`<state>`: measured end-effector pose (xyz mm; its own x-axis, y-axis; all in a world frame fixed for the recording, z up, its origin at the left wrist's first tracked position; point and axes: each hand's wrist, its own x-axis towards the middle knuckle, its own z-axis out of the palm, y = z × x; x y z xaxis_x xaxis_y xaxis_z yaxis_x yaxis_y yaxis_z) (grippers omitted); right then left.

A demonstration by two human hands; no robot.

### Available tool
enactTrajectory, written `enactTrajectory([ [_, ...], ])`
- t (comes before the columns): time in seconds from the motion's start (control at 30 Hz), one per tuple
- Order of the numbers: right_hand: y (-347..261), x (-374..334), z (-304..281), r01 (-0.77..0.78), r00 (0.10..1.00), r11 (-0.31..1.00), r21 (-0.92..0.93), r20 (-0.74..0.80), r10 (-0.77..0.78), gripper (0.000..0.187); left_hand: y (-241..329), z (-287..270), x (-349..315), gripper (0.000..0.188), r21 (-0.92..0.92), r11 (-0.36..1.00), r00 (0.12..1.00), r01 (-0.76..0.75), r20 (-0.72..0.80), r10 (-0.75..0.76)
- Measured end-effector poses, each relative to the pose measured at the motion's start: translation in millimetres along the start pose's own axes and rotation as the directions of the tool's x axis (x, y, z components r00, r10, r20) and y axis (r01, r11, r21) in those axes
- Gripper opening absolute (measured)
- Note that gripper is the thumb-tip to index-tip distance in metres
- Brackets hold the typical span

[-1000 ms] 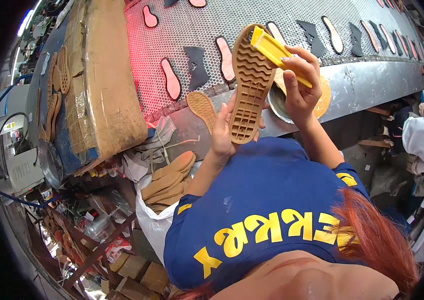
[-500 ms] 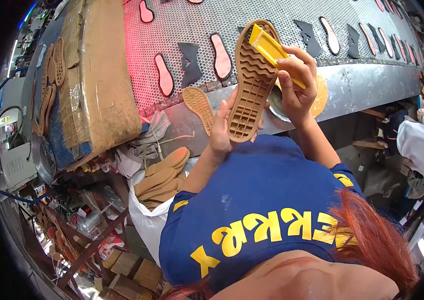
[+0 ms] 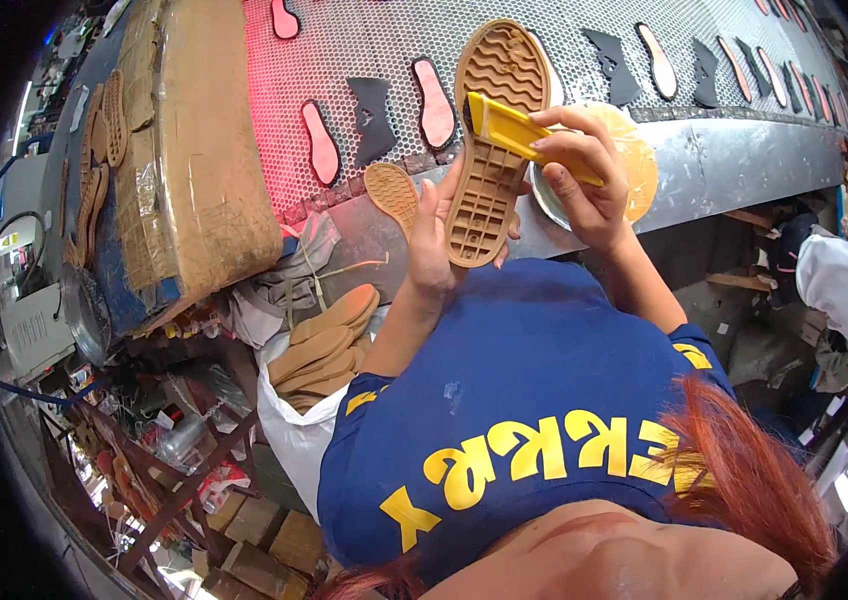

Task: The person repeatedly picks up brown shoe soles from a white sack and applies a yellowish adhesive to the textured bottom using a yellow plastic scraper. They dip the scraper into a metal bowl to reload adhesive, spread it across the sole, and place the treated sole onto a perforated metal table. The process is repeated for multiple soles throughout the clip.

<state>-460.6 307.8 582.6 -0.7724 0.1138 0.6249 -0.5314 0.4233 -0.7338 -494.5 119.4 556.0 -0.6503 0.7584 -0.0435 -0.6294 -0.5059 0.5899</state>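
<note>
My left hand (image 3: 430,245) grips a brown shoe sole (image 3: 484,210) by its narrower end and edges, holding it upright with its wavy and gridded face towards me. In my right hand (image 3: 589,185) is a yellow flat-handled tool (image 3: 514,128), pinched between thumb and fingers. Its wide end lies across the sole's middle, where the waves meet the grid; I cannot make out the tip. Another brown sole (image 3: 391,195) lies left of my left hand on the metal ledge. Behind my right wrist sits a round container (image 3: 639,165) with a yellowish surface, partly hidden.
Beyond the ledge (image 3: 724,165), pink insoles (image 3: 321,145) and dark cut pieces (image 3: 373,120) lie on a mesh conveyor (image 3: 504,15). Cardboard (image 3: 214,150) covers a bench at the left. A white bag (image 3: 294,430) of brown soles hangs below. A person (image 3: 839,280) is at the far right.
The yellow tool has moved from the sole's far rounded end down to its middle. The sole, with my left hand, has shifted slightly up and left.
</note>
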Motion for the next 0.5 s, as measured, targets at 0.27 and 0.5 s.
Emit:
enactTrajectory([
  [0.27,-14.7,-10.0,0.8,-0.053,0.997,0.999,-0.009,0.050,0.054,0.017,3.8,2.5,3.9,0.078,-0.006,1.000,0.996,-0.009,-0.088,0.008],
  [0.5,-24.6,-17.0,5.4,0.011,0.996,0.999,-0.043,0.094,-0.007,0.020,8.7,7.3,13.3,0.074,-0.043,0.998,0.988,-0.051,-0.150,0.044],
])
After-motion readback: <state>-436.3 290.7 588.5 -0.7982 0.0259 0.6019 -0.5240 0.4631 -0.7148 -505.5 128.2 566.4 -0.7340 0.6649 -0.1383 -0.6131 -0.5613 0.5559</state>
